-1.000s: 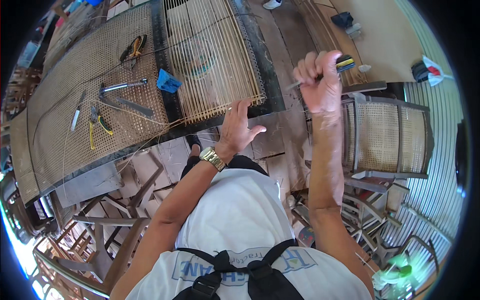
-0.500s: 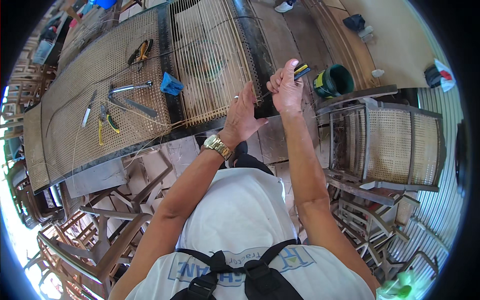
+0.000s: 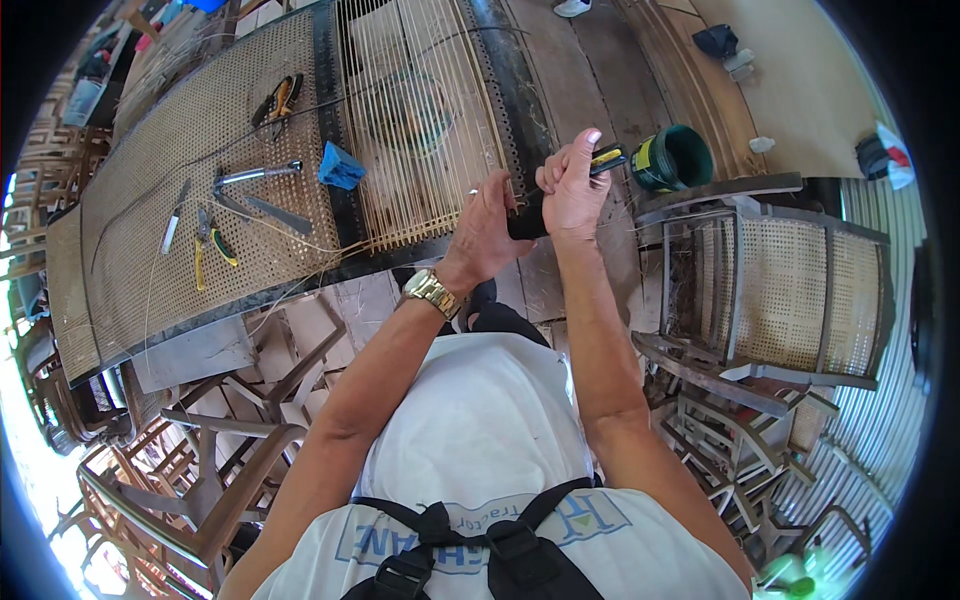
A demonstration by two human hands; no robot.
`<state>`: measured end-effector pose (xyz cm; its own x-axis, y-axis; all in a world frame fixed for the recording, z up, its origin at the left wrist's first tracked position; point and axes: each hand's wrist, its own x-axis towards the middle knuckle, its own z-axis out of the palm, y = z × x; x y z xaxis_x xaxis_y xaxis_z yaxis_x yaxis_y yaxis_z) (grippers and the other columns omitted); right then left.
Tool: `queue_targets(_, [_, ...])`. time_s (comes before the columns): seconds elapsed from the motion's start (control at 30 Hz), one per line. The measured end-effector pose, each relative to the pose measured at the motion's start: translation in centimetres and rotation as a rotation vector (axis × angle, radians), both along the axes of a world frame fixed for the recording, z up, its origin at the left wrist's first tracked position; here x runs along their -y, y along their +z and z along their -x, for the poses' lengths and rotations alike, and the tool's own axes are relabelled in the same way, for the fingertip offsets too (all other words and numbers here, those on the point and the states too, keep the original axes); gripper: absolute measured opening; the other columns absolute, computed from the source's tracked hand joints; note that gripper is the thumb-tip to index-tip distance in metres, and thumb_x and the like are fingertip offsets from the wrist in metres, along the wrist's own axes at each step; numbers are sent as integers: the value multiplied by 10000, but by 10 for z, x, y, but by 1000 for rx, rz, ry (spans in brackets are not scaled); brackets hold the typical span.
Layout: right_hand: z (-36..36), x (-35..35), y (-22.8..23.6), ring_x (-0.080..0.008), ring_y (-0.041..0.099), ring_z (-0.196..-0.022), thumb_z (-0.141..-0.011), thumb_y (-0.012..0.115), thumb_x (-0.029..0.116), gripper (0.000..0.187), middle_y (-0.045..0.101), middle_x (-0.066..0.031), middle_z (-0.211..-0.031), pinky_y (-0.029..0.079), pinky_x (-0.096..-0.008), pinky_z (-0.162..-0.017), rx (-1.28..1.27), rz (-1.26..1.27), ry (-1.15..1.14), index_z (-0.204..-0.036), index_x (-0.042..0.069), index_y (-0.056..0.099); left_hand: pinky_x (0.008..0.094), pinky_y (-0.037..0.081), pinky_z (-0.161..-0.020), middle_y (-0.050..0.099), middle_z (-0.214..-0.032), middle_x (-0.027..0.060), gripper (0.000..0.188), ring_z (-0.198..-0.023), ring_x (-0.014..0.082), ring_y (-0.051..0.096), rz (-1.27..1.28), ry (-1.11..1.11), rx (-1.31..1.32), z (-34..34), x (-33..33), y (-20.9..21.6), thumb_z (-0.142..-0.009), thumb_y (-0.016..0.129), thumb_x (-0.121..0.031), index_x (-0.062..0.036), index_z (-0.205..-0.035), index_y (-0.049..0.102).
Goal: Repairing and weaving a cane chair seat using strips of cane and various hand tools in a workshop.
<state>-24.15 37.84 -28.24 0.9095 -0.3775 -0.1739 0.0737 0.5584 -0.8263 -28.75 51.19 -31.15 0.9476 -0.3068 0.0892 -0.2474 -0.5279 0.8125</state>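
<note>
Pale cane strands (image 3: 425, 195) stretch inside a dark frame (image 3: 511, 90), both hands at its near right corner.

Right hand (image 3: 574, 197) closes round a black-and-yellow handle (image 3: 607, 158) just over the frame's corner, its working end hidden; left hand (image 3: 482, 238) is spread, thumb apart, fingertips by the strand ends. Keeping the handle steady and left fingertips clear of that end would serve well. Left in the frame, woven cane (image 3: 120, 255) bears a hammer (image 3: 262, 173) and yellow-handled pliers (image 3: 202, 265); right of it stand a green bucket (image 3: 655, 165) and a cane-panelled chair (image 3: 765, 290).
</note>
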Motion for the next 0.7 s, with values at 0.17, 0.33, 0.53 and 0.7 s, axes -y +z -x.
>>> queue_targets(0.17, [1,-1,-4,-79,318,-460,-1033,596,464,508,376,36,-557,280,-273,-462,11,-68,11,-694,132,415,424,480,-873,566,-1057,150,973,-966,322,582,-12,16,64,0,1,-4,-592,915,-158,-2,-1385,373])
queue_targets(0.33, [5,-5,-5,-74,318,-465,-1045,589,428,482,378,40,-558,280,-269,-466,45,-45,27,-705,129,423,424,477,-870,567,-1055,150,940,-968,320,574,-3,13,29,-3,0,-7,-594,911,-161,-2,-1362,393])
queue_targets(0.53, [12,-7,-2,-75,326,-500,-1087,529,299,422,382,33,-585,299,-274,-493,56,111,187,-720,126,413,425,471,-869,565,-1029,146,913,-962,315,563,6,2,34,-6,0,-6,-582,909,-181,-5,-1330,416])
queue_targets(0.7, [10,-5,-4,-50,370,-485,-1044,619,276,396,417,53,-571,315,-259,-466,56,71,219,-719,120,455,459,474,-886,590,-1019,172,864,-981,378,583,20,-17,-8,-8,-1,-2,-569,881,-150,-18,-1295,433])
